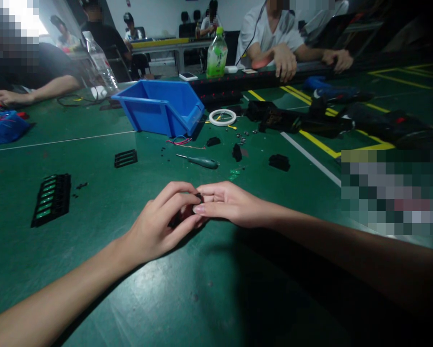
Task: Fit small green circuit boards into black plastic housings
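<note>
The fingers of the left hand are curled round a small black part, mostly hidden, at the middle of the frame. The thumb and fingers of the right hand close on its near end, the fingertips of both hands meeting there; the exact grip cannot be told. Just above them on the green table lie a screwdriver and, to its right, some small green pieces. A black block sits right of centre. Left of centre is a black frame; farther left, a black rack with green strips. Toward the top stand a blue bin, a white ring to its right, and a green-capped bottle.
</note>
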`<state>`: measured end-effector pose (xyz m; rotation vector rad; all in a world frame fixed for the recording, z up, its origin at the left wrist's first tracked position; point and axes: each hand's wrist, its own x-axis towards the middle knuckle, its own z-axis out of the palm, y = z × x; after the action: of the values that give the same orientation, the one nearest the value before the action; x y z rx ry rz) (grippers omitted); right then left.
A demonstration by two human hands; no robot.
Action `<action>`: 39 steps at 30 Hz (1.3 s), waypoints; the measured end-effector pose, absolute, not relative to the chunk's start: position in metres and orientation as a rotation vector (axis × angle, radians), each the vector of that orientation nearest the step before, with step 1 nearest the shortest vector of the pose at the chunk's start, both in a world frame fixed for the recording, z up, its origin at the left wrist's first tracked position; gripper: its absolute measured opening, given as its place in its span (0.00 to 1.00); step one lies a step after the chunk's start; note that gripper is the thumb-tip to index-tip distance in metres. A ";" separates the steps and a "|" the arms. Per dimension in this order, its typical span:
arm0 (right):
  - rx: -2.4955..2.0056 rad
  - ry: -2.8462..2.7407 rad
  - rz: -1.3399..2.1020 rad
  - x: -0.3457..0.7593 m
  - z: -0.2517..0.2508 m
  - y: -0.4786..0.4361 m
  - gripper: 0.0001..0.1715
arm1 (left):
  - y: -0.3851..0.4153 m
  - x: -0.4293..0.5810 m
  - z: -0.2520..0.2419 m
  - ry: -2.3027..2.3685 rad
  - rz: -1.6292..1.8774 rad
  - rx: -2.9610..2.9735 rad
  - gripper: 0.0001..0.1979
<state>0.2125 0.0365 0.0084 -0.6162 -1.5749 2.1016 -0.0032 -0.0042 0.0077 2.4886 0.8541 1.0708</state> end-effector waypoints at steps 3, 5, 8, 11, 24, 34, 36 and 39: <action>-0.620 -1.579 2.092 0.212 0.010 0.036 0.13 | -0.004 -0.003 0.008 0.849 1.069 2.489 0.13; -0.621 -1.586 2.092 0.212 0.011 0.035 0.11 | -0.004 -0.003 0.008 0.855 1.060 2.485 0.13; -0.620 -1.600 2.078 0.212 0.010 0.035 0.09 | -0.005 -0.004 0.007 0.861 1.056 2.488 0.13; -0.625 -1.605 2.058 0.211 0.009 0.034 0.09 | -0.005 -0.004 0.008 0.864 1.059 2.486 0.13; -0.621 -1.599 2.057 0.212 0.008 0.036 0.11 | -0.003 -0.004 0.007 0.885 1.039 2.445 0.15; -0.652 -1.634 2.018 0.211 0.011 0.037 0.13 | -0.003 -0.002 0.006 0.910 1.062 2.406 0.20; -0.656 -1.649 2.007 0.211 0.012 0.037 0.13 | -0.003 -0.002 0.007 0.929 1.067 2.410 0.21; -0.657 -1.674 2.009 0.211 0.012 0.036 0.11 | -0.002 -0.002 0.008 0.980 1.054 2.398 0.23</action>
<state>0.2109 0.0356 0.0118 -0.6574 -1.6736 2.0092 -0.0021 -0.0022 0.0080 2.3979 0.9798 1.0538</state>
